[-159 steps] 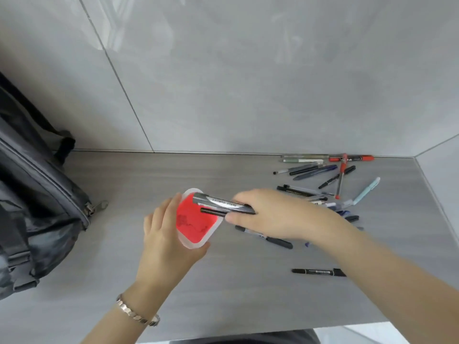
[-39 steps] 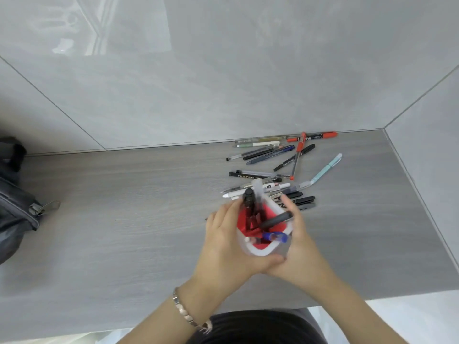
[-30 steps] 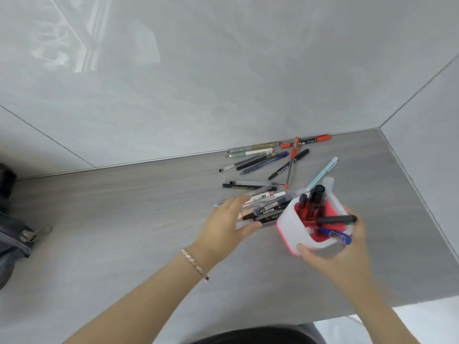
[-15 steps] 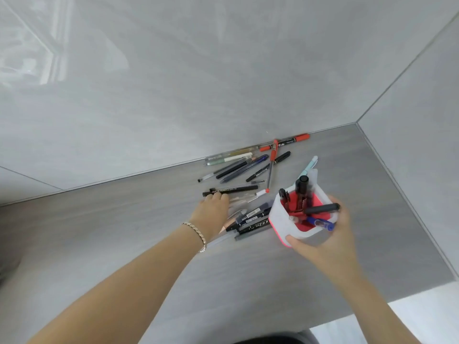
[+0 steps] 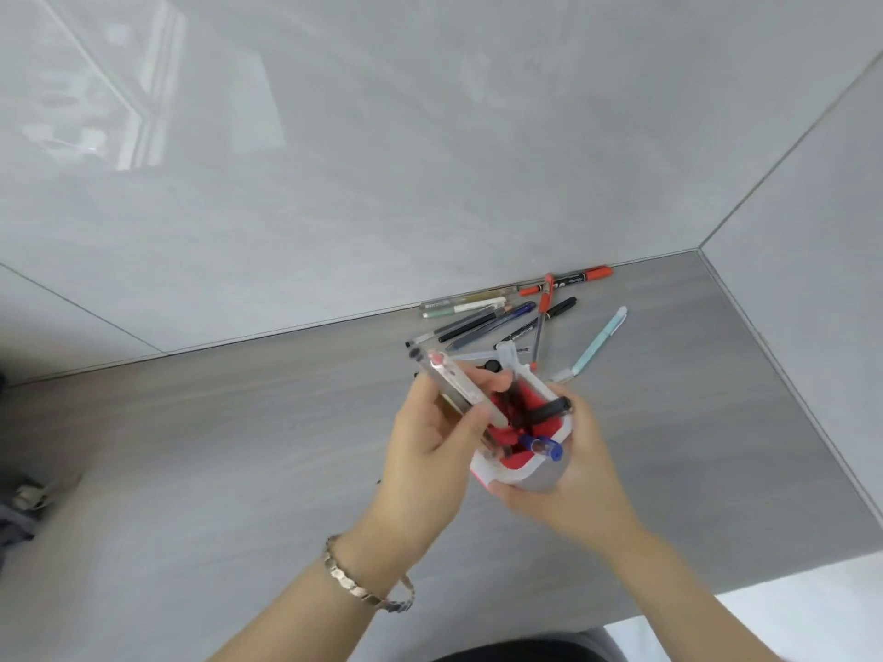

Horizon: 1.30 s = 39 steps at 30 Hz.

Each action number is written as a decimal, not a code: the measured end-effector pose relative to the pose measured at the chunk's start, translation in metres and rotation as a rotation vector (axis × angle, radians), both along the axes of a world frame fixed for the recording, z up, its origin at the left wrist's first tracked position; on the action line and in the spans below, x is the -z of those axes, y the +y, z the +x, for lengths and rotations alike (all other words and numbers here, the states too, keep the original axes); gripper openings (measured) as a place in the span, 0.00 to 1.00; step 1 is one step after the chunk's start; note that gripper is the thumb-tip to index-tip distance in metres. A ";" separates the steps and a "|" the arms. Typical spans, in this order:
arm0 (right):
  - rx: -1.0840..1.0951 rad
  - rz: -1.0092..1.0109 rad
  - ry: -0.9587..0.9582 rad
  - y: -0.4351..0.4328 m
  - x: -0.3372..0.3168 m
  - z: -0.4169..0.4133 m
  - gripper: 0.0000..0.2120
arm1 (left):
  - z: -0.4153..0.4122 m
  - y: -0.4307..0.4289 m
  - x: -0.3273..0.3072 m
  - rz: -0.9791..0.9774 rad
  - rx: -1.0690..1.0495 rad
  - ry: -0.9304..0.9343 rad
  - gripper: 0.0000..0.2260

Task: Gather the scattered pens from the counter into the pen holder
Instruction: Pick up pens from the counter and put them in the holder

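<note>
Bracelet [image 5: 368, 587]: on left wrist, nearest the camera.
Right hand [image 5: 568, 484]: grip clamped around holder [image 5: 530, 475], cupping its near wall, held above the desk [image 5: 215, 446].
Holder: white outside, red inside; several pens already in it, among them 1 blue-capped pen [image 5: 542, 445] and 1 black marker [image 5: 544, 409] leaning over the rim.
Left hand [image 5: 430, 441]: grip clamped on bundle [image 5: 454, 382] of pens, touching the holder's left side. 0.5 s ago this hand lay flat on the desk pile, with the holder well to its right.
Bundle: long axis runs from far-left to near-right, lower ends at the holder mouth.
Loose pens [image 5: 497, 317]: beyond the hands, by the wall; teal pen [image 5: 599, 341] to their right.
</note>
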State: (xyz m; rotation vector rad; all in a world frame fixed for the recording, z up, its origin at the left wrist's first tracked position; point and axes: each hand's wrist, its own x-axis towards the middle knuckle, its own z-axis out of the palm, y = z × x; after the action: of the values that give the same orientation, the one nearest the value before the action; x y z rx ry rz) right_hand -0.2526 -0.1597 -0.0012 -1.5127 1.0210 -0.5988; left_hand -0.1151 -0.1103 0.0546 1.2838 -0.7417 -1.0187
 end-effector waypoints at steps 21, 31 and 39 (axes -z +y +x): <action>0.186 -0.065 0.149 0.000 0.009 -0.054 0.39 | 0.036 0.015 0.086 0.335 0.053 -0.819 0.16; 0.260 -0.092 0.202 -0.003 0.015 -0.073 0.41 | 0.036 -0.002 0.128 0.769 0.560 -1.481 0.14; 0.209 -0.059 0.169 0.007 0.013 -0.059 0.40 | 0.060 0.020 0.098 0.711 0.357 -0.758 0.10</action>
State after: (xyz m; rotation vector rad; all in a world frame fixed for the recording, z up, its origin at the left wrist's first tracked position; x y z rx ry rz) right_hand -0.3118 -0.1530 -0.0141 -1.5386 1.3130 -0.6603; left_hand -0.0551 -0.0900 -0.0437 2.2744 -1.2767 -1.1250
